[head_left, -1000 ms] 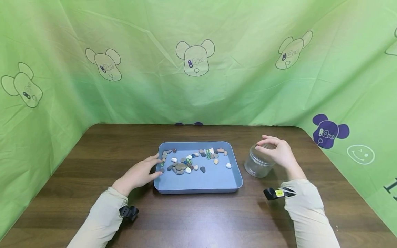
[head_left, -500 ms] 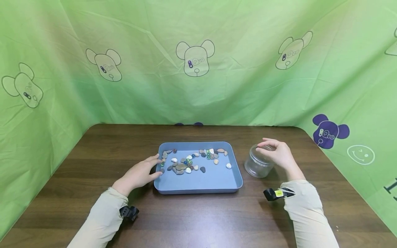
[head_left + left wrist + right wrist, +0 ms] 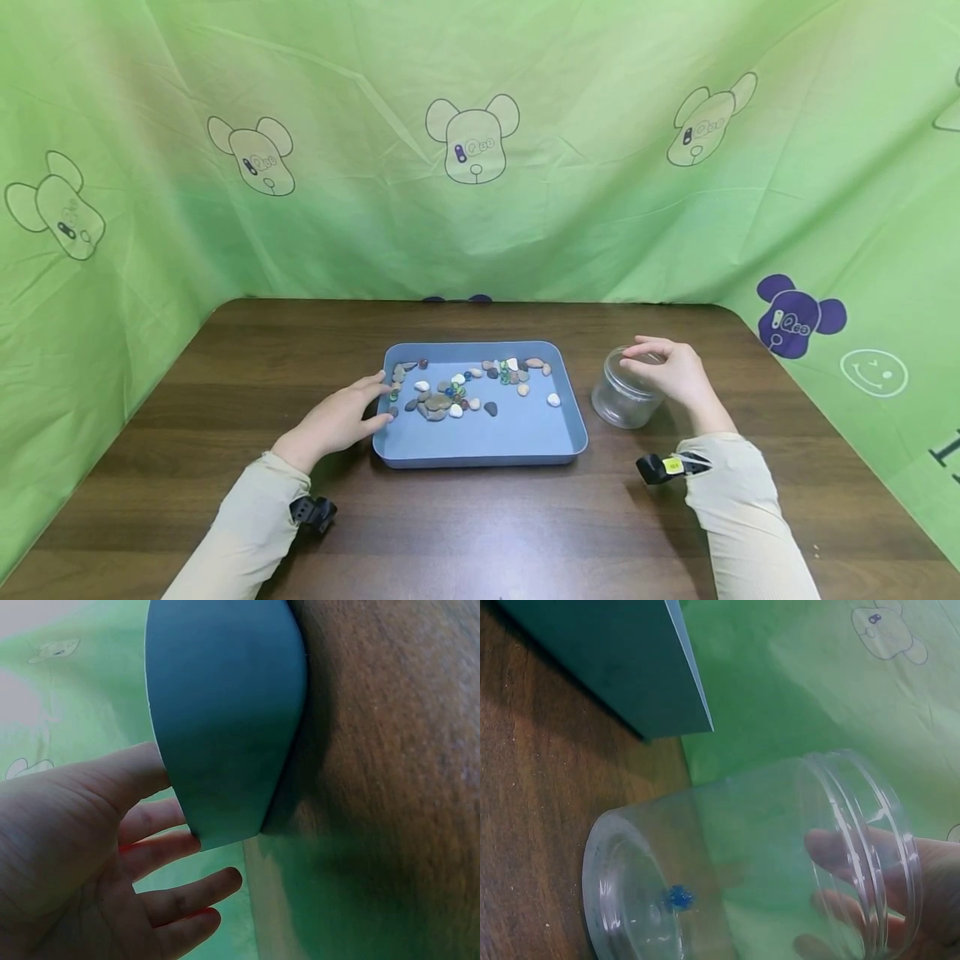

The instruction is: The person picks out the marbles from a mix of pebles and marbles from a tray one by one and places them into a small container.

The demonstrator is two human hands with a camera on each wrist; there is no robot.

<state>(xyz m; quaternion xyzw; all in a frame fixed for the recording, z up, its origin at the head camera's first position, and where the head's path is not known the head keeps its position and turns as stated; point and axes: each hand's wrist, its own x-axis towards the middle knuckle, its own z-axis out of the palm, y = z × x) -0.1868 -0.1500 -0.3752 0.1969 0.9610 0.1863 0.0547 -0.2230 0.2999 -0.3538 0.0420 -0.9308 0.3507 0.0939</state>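
Observation:
A shallow blue tray (image 3: pixel 517 437) holds scattered pebbles (image 3: pixel 437 402) and glass beads (image 3: pixel 504 377). My left hand (image 3: pixel 333 423) rests at the tray's left edge, thumb and fingertips over the rim. In the left wrist view, the two lowest fingers (image 3: pixel 199 894) extend past the tray's corner. Right of the tray stands a clear jar (image 3: pixel 624 410), upright, with a clear lid (image 3: pixel 617 360) at its top. My right hand (image 3: pixel 678 375) arches over this lid and grips it by the edge. Several of its fingers show through the clear plastic in the right wrist view.
A small blue spot (image 3: pixel 679 898) shows through the jar near its base. The brown wooden table (image 3: pixel 480 533) carries everything. A green printed cloth (image 3: pixel 480 242) hangs behind and along both sides. A black wrist camera (image 3: pixel 660 468) sits on the right sleeve.
My right hand has come down slightly, bringing the clear lid from just above the jar onto its mouth. My left hand, the tray and the pebbles have stayed put.

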